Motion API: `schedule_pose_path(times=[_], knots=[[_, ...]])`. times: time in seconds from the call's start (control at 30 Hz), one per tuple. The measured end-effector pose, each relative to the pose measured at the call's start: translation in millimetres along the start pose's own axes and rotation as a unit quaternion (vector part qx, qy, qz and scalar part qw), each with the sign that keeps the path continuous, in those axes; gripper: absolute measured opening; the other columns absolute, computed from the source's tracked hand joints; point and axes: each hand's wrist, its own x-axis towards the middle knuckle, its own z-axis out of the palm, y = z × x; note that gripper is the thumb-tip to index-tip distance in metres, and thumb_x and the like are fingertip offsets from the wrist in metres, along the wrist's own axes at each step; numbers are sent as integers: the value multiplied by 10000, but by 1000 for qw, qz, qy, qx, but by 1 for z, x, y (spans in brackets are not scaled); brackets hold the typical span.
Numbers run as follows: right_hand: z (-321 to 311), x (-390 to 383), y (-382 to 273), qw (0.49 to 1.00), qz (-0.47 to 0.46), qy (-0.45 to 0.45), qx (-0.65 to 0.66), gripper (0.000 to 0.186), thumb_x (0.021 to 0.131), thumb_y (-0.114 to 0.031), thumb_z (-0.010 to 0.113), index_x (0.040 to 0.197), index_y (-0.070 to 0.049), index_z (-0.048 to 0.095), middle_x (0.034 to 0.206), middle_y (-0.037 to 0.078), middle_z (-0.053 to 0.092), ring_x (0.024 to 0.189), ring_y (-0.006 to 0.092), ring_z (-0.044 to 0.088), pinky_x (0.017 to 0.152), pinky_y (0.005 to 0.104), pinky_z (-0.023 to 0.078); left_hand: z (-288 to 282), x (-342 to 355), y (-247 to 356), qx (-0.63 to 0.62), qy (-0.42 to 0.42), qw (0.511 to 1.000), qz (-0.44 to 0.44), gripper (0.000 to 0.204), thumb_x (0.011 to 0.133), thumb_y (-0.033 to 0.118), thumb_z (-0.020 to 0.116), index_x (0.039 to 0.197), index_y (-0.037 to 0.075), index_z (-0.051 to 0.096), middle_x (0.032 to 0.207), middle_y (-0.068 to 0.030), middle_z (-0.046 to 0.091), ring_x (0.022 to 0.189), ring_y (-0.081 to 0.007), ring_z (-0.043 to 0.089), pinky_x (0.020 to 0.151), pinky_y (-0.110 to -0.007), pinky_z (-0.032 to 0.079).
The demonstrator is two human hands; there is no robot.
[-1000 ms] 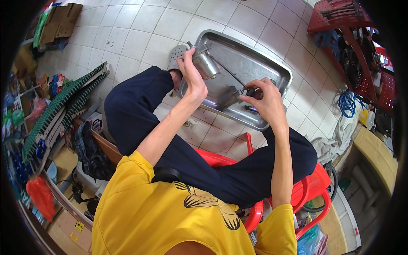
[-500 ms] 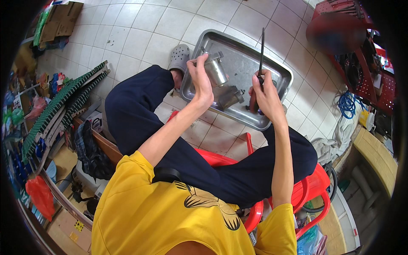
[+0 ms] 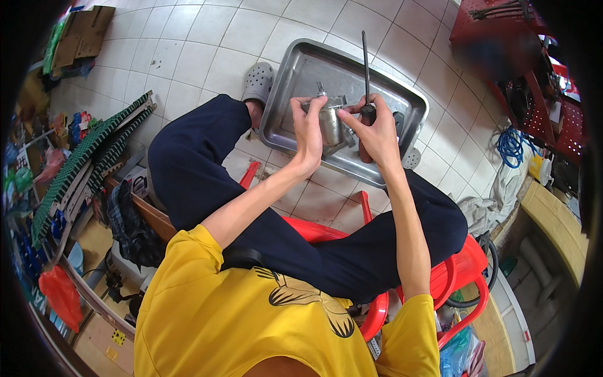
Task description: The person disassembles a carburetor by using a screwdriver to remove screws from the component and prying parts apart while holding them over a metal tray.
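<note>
My left hand [image 3: 306, 133] is closed round a silver metal cylinder [image 3: 331, 127], which looks like a small motor with a shaft at its top end. It is held over a rectangular metal tray [image 3: 290, 69]. My right hand [image 3: 380, 137] grips a long screwdriver [image 3: 365, 68] with a dark blade pointing away from me and a red and black handle. The thumb of that hand reaches left to the cylinder's upper side. Behind the cylinder, a darker metal part in the tray is mostly hidden. Another dark piece [image 3: 399, 118] lies right of my right hand.
A grey clog [image 3: 258, 81] on my foot stands left of the tray. Red plastic chair parts [image 3: 465, 276] are beneath and beside me. Right lie a coil of blue cable [image 3: 510, 151] and a red perforated rack [image 3: 553, 116]. Green-black striped slats [image 3: 94, 163] lean at left.
My right hand has moved left with the screwdriver, up to the metal cylinder. The cylinder has shifted slightly right and down and stands more upright in my left hand.
</note>
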Motion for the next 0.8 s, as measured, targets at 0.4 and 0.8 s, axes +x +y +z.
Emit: schedule_pose_path(times=[0.4, 0.8], knots=[[2, 16, 28, 991, -23, 17, -129, 389, 848, -159, 863, 1034, -11, 556, 896, 156, 781, 702, 200, 688, 695, 335, 540, -11, 21, 11, -36, 5, 999, -3, 477, 960, 355, 728, 1234, 52, 481, 1132, -127, 547, 1009, -191, 562, 841, -336, 509], [1, 45, 104, 985, -10, 89, -149, 422, 837, -190, 856, 1079, 13, 576, 882, 193, 760, 802, 320, 735, 764, 413, 558, -12, 20, 55, -51, -175, 973, -139, 456, 910, 399, 799, 1104, 30, 614, 909, -93, 637, 687, -238, 700, 550, -413, 578]])
